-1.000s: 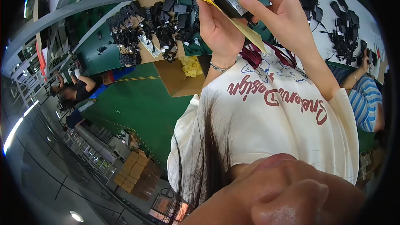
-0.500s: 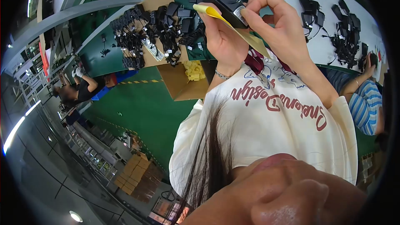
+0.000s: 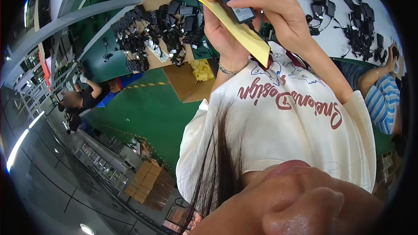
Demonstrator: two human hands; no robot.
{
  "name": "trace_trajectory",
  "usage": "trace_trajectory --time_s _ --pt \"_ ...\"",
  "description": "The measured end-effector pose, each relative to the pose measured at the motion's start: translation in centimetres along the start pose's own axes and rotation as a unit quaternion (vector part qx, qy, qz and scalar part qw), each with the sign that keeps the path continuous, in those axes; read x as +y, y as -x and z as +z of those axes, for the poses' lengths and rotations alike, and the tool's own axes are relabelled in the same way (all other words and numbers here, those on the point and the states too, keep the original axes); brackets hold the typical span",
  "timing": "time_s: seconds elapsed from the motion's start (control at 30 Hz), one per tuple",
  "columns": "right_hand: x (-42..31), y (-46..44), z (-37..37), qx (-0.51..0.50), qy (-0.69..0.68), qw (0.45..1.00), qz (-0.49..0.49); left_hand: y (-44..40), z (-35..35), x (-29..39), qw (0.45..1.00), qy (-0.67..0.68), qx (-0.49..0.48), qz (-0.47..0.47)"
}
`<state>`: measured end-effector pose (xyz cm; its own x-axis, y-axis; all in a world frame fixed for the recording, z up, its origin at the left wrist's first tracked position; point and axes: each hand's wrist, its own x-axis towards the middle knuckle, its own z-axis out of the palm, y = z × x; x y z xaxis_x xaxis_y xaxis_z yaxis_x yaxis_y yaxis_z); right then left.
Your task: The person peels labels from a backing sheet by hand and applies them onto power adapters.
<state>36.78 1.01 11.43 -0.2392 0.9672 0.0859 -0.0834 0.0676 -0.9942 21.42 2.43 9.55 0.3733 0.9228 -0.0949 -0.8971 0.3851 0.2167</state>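
A black power adapter (image 3: 235,0), two prongs and a pale printed label facing up, is between my two hands. My left hand (image 3: 226,39), with a bracelet at the wrist, holds a yellow paper strip (image 3: 241,32) and supports the adapter from behind. Some of its fingers are hidden by the adapter and strip. My right hand (image 3: 278,11) grips the adapter from the right, a fingertip lying across its face beside the label. The adapter's cable runs down behind the strip.
Many black adapters (image 3: 135,37) lie on cardboard at left; others (image 3: 361,28) lie on the white tabletop (image 3: 335,45). A carton (image 3: 176,82) holds yellow pieces. A co-worker's striped sleeve (image 3: 383,104) is at right. Another person (image 3: 85,98) is at far left.
The adapter has turned, so its prongs and label now face the camera. My right fingers have shifted across it. The yellow strip now shows more of its flat side.
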Motion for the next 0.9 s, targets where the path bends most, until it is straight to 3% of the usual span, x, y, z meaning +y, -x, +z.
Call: trace_trajectory --time_s 0.03,0.17,0.27,0.43,0.5,0.57,0.6,0.67,0.7,0.8,0.83,0.9 --pt "1.0 0.3 -0.5 -0.017 0.047 0.999 -0.017 -0.1 0.0 -0.1 1.000 -0.001 0.008 -0.025" --pt "5.6 2.6 -2.3 -0.023 -0.018 0.993 -0.114 -1.5 -1.2 -2.3 0.999 0.046 -0.002 0.020" --pt "4.6 3.7 0.1 0.172 0.031 0.984 -0.036 -1.9 -4.6 -3.8 1.000 0.018 0.021 0.011" --pt "7.0 4.3 -3.1 0.236 0.215 0.946 0.059 -4.2 -6.2 -6.5 0.998 -0.040 0.014 -0.056" --pt "12.0 5.3 -6.8 0.290 0.269 0.911 0.116 -5.3 -8.6 -6.8 0.964 -0.248 0.084 -0.056" --pt "17.4 6.6 -10.9 0.330 0.275 0.887 0.169 -5.2 -10.6 -6.4 0.956 -0.275 0.083 -0.053" --pt "20.4 7.2 -12.8 0.331 0.277 0.886 0.168 -5.1 -11.5 -5.9 0.945 -0.309 0.091 -0.049" --pt "25.1 7.8 -16.2 0.376 0.388 0.825 0.165 -4.9 -11.4 -5.9 0.934 -0.342 0.100 -0.038" --pt "25.3 7.7 -17.1 0.373 0.388 0.827 0.163 -4.6 -10.6 -6.0 0.924 -0.372 0.082 -0.022" --pt "25.6 7.4 -18.8 0.354 0.435 0.783 0.271 -4.1 -8.6 -6.1 0.900 -0.433 0.049 0.018" --pt "25.7 7.7 -18.8 0.349 0.434 0.785 0.270 -4.0 -8.2 -6.1 0.894 -0.444 0.044 0.025" --pt "25.5 7.9 -19.0 0.337 0.553 0.734 0.205 -3.9 -7.8 -6.1 0.884 -0.465 0.035 0.044"
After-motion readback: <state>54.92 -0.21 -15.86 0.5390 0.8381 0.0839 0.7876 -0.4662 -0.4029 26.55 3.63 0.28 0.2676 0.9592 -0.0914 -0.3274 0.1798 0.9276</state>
